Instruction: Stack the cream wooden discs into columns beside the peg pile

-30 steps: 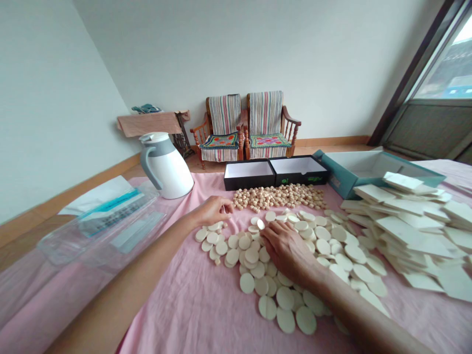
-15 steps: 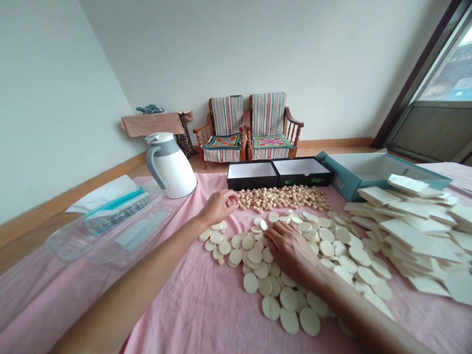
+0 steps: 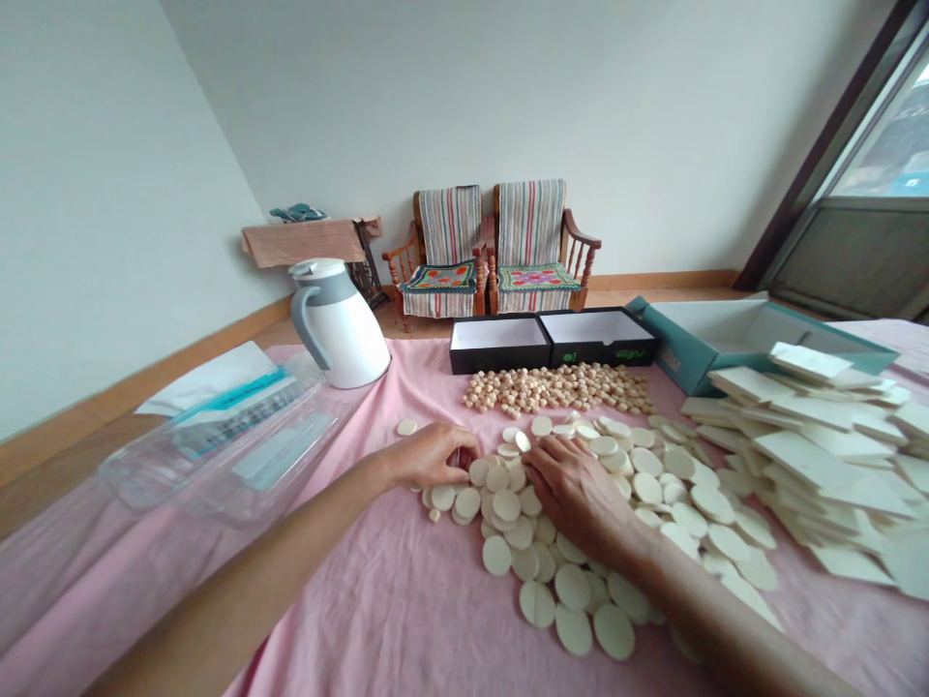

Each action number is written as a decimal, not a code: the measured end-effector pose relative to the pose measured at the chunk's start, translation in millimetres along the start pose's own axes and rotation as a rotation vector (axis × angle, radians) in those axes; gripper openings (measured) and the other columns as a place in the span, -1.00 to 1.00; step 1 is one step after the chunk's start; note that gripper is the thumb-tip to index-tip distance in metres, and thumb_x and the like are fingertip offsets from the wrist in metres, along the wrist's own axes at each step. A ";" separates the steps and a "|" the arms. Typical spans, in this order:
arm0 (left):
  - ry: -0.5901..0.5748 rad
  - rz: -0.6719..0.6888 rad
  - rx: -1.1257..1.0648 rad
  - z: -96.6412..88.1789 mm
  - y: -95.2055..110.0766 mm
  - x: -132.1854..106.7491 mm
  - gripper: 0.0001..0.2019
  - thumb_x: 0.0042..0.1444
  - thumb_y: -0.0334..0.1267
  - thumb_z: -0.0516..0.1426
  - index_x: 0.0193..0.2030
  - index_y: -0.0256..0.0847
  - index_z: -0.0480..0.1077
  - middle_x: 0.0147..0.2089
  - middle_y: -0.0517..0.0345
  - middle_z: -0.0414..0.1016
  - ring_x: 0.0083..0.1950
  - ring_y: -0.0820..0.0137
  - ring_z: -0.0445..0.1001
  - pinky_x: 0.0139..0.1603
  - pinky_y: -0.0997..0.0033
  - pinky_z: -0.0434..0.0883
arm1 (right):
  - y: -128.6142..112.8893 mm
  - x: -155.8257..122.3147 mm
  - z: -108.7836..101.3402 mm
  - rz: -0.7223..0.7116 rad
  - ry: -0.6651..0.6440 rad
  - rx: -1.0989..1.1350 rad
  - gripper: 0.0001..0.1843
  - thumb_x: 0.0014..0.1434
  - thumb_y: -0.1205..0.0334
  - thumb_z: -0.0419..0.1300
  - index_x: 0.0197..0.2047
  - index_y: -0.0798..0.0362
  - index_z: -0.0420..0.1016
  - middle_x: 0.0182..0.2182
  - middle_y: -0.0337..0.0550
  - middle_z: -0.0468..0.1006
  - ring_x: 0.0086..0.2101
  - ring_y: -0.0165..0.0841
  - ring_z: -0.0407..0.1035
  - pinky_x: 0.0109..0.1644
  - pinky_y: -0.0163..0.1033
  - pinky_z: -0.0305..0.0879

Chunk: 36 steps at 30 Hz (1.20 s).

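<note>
My left hand (image 3: 436, 455) is at the left edge of a spread of pale round discs (image 3: 573, 588). Its fingers curve down toward the discs, with a gap showing between thumb and fingers. My right hand (image 3: 573, 489) rests over the middle of the spread, fingers bent down onto the discs. One small white disc (image 3: 522, 441) stands tilted beside its fingertips. What lies beneath the right palm is hidden. Behind both hands is a band of small wooden pieces (image 3: 555, 387). A lone disc (image 3: 406, 427) lies beyond my left wrist.
Two black boxes (image 3: 500, 360) with white insides stand behind the wooden pieces. A teal box (image 3: 672, 344) and stacked pale square boards (image 3: 820, 445) are at right. On the left are a white jug (image 3: 352, 339) and clear plastic containers (image 3: 218, 455). Pink cloth (image 3: 384, 600) covers the table.
My left hand has moved back toward me from the edge of the wooden pieces to the left discs. My right hand stays nearly in place.
</note>
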<state>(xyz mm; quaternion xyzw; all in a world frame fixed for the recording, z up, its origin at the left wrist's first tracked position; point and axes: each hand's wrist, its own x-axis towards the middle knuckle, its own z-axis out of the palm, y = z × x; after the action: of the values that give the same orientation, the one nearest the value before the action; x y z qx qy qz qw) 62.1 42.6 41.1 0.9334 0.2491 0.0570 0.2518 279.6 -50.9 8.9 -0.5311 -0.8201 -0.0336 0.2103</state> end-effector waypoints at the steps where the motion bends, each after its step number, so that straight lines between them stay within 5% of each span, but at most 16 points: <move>1: 0.004 -0.003 0.003 0.7 0.3 0.5 -0.85 -0.09 -0.48 0.15 -0.32 -0.30 0.45 -0.40 0.19 0.45 -0.41 0.49 0.37 -0.42 0.59 0.23 | -0.1 -0.2 -0.2 0.000 -0.002 -0.002 -0.83 0.25 0.33 0.00 -0.26 0.07 0.41 -0.32 -0.14 0.41 -0.25 -0.30 0.23 -0.13 -0.18 0.06; 6: 0.042 -0.020 0.042 1.2 -8.1 8.2 -0.85 -0.10 -0.51 0.10 -0.39 -0.28 0.45 -0.44 0.20 0.46 -0.42 0.48 0.39 -0.42 0.58 0.24 | -0.4 -0.4 -0.9 0.002 -0.004 -0.002 -0.84 0.25 0.33 0.01 -0.25 0.07 0.41 -0.32 -0.15 0.41 -0.25 -0.31 0.22 -0.12 -0.18 0.06; 12: 0.523 -0.193 0.035 -17.5 -25.8 29.8 -0.82 0.00 -0.42 0.10 -0.24 -0.28 0.46 -0.31 0.12 0.52 -0.37 0.46 0.42 -0.33 0.53 0.32 | -0.4 -0.1 -1.1 0.003 -0.001 0.003 -0.83 0.25 0.33 0.00 -0.26 0.07 0.41 -0.31 -0.13 0.41 -0.25 -0.31 0.23 -0.13 -0.19 0.06; 14: 0.457 -0.191 0.029 -25.2 -26.3 25.7 -0.83 -0.01 -0.41 0.10 -0.26 -0.28 0.47 -0.33 0.13 0.52 -0.37 0.46 0.43 -0.32 0.53 0.33 | -0.4 0.2 -1.2 0.003 0.001 0.000 -0.84 0.25 0.33 0.00 -0.27 0.07 0.41 -0.31 -0.14 0.41 -0.26 -0.31 0.22 -0.13 -0.19 0.06; 19: 0.035 -0.104 0.027 -26.2 -18.2 -3.3 -0.82 -0.10 -0.47 0.13 -0.32 -0.29 0.49 -0.36 0.16 0.52 -0.37 0.46 0.42 -0.37 0.58 0.28 | 0.0 0.0 -1.0 -0.008 0.011 -0.002 -0.82 0.25 0.34 -0.01 -0.26 0.07 0.41 -0.32 -0.12 0.41 -0.25 -0.30 0.23 -0.13 -0.19 0.07; 25: 0.067 -0.103 0.122 -7.0 -16.8 -5.2 -0.86 -0.10 -0.51 0.08 -0.46 -0.29 0.45 -0.45 0.16 0.48 -0.45 0.47 0.37 -0.44 0.56 0.21 | 0.5 -0.6 0.0 -0.019 0.029 0.000 -0.83 0.24 0.35 0.00 -0.25 0.07 0.41 -0.34 -0.12 0.41 -0.28 -0.31 0.23 -0.15 -0.19 0.07; 27: 0.160 -0.134 0.149 -5.5 -17.7 3.9 -0.87 -0.09 -0.50 0.08 -0.46 -0.28 0.44 -0.45 0.16 0.48 -0.44 0.46 0.38 -0.42 0.54 0.24 | 0.1 -0.7 -0.4 -0.017 0.028 0.000 -0.83 0.24 0.35 0.00 -0.26 0.07 0.41 -0.34 -0.13 0.40 -0.28 -0.31 0.23 -0.14 -0.19 0.07; 32: 0.689 -0.200 0.053 -12.4 -15.9 19.4 -0.77 0.08 -0.42 0.04 -0.13 -0.24 0.43 -0.16 0.07 0.52 -0.26 0.43 0.44 -0.25 0.48 0.36 | -1.0 -0.5 -1.7 -0.005 0.010 0.005 -0.84 0.24 0.35 0.01 -0.28 0.07 0.41 -0.33 -0.14 0.40 -0.26 -0.32 0.23 -0.12 -0.20 0.08; 34: 0.712 -0.201 0.019 -15.1 -13.1 12.6 -0.80 0.10 -0.37 0.05 -0.15 -0.25 0.42 -0.19 0.08 0.52 -0.27 0.43 0.44 -0.26 0.48 0.36 | -0.7 -0.3 -1.4 -0.005 0.012 0.006 -0.84 0.24 0.35 0.01 -0.27 0.07 0.41 -0.33 -0.15 0.40 -0.26 -0.32 0.23 -0.13 -0.21 0.08; 36: 0.597 -0.203 -0.006 -15.6 -8.0 -2.6 -0.87 0.09 -0.35 0.08 -0.25 -0.27 0.44 -0.29 0.12 0.51 -0.33 0.45 0.42 -0.31 0.50 0.34 | 0.0 -0.3 -0.8 -0.009 0.017 0.002 -0.84 0.24 0.35 0.01 -0.26 0.07 0.41 -0.33 -0.15 0.40 -0.27 -0.32 0.22 -0.14 -0.21 0.08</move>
<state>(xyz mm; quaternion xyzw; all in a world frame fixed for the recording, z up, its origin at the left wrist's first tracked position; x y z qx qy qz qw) 52.7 54.1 50.8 0.8450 0.4037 0.3040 0.1747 279.9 -51.4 9.5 -0.5270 -0.8206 -0.0382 0.2176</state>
